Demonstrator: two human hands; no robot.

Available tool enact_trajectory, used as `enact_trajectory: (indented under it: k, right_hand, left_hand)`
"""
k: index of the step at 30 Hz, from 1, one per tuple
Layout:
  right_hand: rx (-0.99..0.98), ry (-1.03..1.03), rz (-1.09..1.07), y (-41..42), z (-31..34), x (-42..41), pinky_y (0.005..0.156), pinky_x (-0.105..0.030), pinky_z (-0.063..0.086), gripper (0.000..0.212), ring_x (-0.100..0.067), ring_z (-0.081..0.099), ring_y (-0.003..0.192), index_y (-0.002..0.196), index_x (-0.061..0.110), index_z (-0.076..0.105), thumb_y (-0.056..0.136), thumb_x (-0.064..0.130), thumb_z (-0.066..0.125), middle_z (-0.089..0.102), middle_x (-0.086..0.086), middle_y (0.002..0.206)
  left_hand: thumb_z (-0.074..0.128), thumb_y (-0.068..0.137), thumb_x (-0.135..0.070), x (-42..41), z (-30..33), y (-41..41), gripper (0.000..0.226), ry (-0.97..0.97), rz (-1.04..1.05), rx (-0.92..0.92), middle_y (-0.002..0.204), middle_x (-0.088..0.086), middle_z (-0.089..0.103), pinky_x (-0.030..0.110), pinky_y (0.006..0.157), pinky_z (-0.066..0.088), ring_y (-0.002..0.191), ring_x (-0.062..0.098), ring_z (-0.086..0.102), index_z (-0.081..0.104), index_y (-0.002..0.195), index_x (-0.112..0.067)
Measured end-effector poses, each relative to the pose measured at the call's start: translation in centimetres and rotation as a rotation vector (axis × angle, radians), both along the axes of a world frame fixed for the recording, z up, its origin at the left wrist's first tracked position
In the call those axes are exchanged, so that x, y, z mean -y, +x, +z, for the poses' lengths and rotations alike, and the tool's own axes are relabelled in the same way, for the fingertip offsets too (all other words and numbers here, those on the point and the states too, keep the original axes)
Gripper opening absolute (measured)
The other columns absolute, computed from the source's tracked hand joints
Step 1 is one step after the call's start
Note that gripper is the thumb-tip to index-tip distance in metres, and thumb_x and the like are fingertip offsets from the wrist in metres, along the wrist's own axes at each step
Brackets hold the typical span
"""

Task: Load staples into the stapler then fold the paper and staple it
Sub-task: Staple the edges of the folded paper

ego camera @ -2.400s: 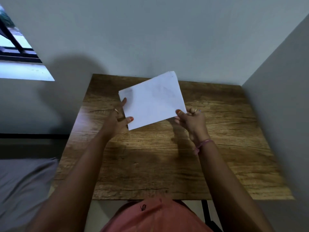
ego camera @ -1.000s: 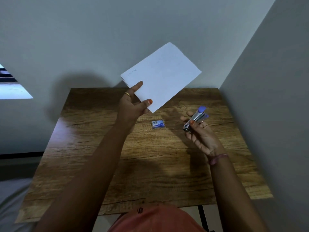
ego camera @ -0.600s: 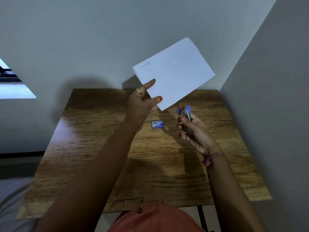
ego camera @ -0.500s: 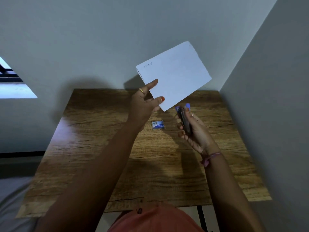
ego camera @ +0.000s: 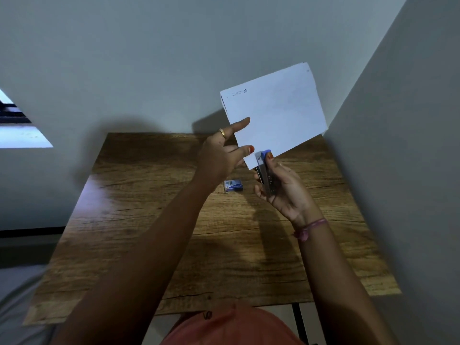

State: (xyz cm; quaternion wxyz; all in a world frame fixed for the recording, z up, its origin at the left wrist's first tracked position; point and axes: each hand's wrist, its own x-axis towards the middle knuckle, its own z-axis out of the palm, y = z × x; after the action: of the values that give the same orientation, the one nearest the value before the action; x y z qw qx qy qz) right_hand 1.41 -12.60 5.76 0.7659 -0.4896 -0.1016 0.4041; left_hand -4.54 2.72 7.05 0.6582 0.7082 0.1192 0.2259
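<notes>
- Two hands raised above a wooden table (ego camera: 154, 245), working at one folded sheet.
- Left hand (ego camera: 219, 158): thumb and forefinger pinch the paper (ego camera: 273, 113) at its left edge near the lower corner; forefinger lies straight along the sheet, gold ring on it, orange polish on the thumbnail.
- Paper: white, folded, doubled layers visible at the left edge; held tilted in the air over the far side of the table, in front of the grey wall (ego camera: 174, 58).
- Writing: a short dark line of print near the paper's upper left corner, too small to read.
- Staple box (ego camera: 233, 186): small, blue and white, flat on the table below the hands; its label cannot be read.
- Stapler (ego camera: 265, 170): slim metal body, blue cap at the top, held upright with its head meeting the paper's lower corner.
- Right hand (ego camera: 286, 190): fingers curled round the stapler, thumb on the blue cap; pink thread band on the wrist.
</notes>
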Motion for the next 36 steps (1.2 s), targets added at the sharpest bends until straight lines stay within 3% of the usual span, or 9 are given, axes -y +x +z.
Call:
enact_trajectory:
  k: [3, 6, 8, 10, 14, 20, 26, 31, 36]
  right_hand:
    - [-0.041, 0.008, 0.008, 0.2, -0.2, 0.0, 0.063, -0.026, 0.054, 0.017, -0.012, 0.064, 0.071, 0.082, 0.019, 0.072, 0.076, 0.035, 0.07, 0.067, -0.003, 0.076]
    - [-0.075, 0.019, -0.012, 0.1, -0.3, -0.4, 0.062, -0.025, 0.053, 0.017, -0.012, 0.063, 0.069, 0.082, 0.018, 0.071, 0.076, 0.033, 0.071, 0.065, -0.003, 0.075]
    - [-0.07, 0.016, -0.024, 0.0, -0.3, -0.7, 0.059, -0.024, 0.051, 0.015, -0.012, 0.062, 0.068, 0.079, 0.018, 0.069, 0.075, 0.032, 0.071, 0.065, -0.003, 0.074]
    - [-0.041, 0.008, -0.03, 0.0, -0.3, -0.9, 0.057, -0.023, 0.049, 0.016, -0.012, 0.061, 0.068, 0.079, 0.017, 0.065, 0.075, 0.031, 0.07, 0.065, -0.004, 0.074]
    - [-0.016, 0.026, -0.029, 0.1, -0.1, -1.1, 0.055, -0.02, 0.049, 0.016, -0.01, 0.063, 0.071, 0.083, 0.014, 0.06, 0.076, 0.028, 0.067, 0.065, -0.005, 0.078]
    - [-0.05, 0.132, -0.026, -0.2, -0.1, -2.3, 0.073, -0.026, 0.052, 0.019, -0.015, 0.063, 0.084, 0.09, 0.008, 0.061, 0.074, 0.017, 0.066, 0.067, -0.006, 0.089]
    - [-0.01, 0.09, -0.047, -0.5, 0.0, -3.0, 0.076, -0.03, 0.051, 0.02, -0.016, 0.067, 0.083, 0.093, 0.012, 0.068, 0.075, 0.019, 0.064, 0.072, -0.004, 0.09]
    - [-0.008, 0.056, -0.087, -0.8, -0.3, -3.6, 0.061, -0.025, 0.053, 0.013, -0.018, 0.066, 0.078, 0.095, 0.009, 0.067, 0.087, 0.009, 0.058, 0.07, -0.007, 0.091]
    - [0.002, 0.079, -0.087, -0.8, -0.4, -3.3, 0.062, -0.023, 0.054, 0.009, -0.013, 0.068, 0.076, 0.087, 0.011, 0.069, 0.084, 0.01, 0.061, 0.072, -0.003, 0.082]
  left_hand:
    - [0.073, 0.078, -0.015, -0.1, 0.4, -0.2, 0.057, 0.051, -0.014, 0.002, 0.092, 0.019, 0.071, 0.056, 0.085, 0.054, 0.094, 0.044, 0.067, 0.057, 0.114, -0.055]
    - [0.071, 0.079, -0.016, -0.1, 0.8, -0.2, 0.056, 0.047, -0.031, 0.026, 0.095, 0.036, 0.064, 0.062, 0.085, 0.051, 0.095, 0.056, 0.059, 0.056, 0.114, -0.057]
    - [0.07, 0.081, -0.013, 0.0, 0.9, -0.3, 0.06, 0.064, -0.047, 0.052, 0.101, 0.022, 0.07, 0.063, 0.082, 0.052, 0.092, 0.056, 0.06, 0.052, 0.121, -0.054]
    - [0.068, 0.083, -0.01, 0.3, 1.0, -0.5, 0.067, 0.036, -0.052, 0.15, 0.119, -0.012, 0.065, 0.056, 0.081, 0.055, 0.097, 0.046, 0.064, 0.043, 0.131, -0.049]
    - [0.071, 0.077, -0.022, 0.7, -0.1, -0.7, 0.081, -0.253, 0.109, 0.223, 0.144, 0.011, 0.042, 0.041, 0.093, 0.052, 0.121, 0.025, 0.055, 0.022, 0.141, -0.025]
    - [0.078, 0.074, -0.016, 3.4, -2.4, -1.0, 0.035, -0.338, -0.055, 0.063, 0.1, -0.007, 0.074, 0.019, 0.077, 0.053, 0.098, 0.008, 0.068, 0.065, 0.106, -0.023]
    - [0.074, 0.079, -0.011, 3.6, -2.2, -0.4, 0.027, -0.444, 0.028, 0.062, 0.104, 0.004, 0.074, 0.036, 0.091, 0.054, 0.101, 0.019, 0.069, 0.069, 0.105, -0.016]
    - [0.074, 0.079, -0.014, 3.3, -2.5, -0.5, 0.02, -0.472, 0.053, 0.022, 0.103, 0.004, 0.074, 0.049, 0.093, 0.05, 0.103, 0.024, 0.068, 0.071, 0.098, -0.02]
    - [0.078, 0.073, -0.014, 1.3, -1.7, -0.9, 0.033, -0.485, -0.123, -0.029, 0.106, 0.008, 0.073, 0.042, 0.092, 0.052, 0.104, 0.024, 0.067, 0.067, 0.104, -0.012]
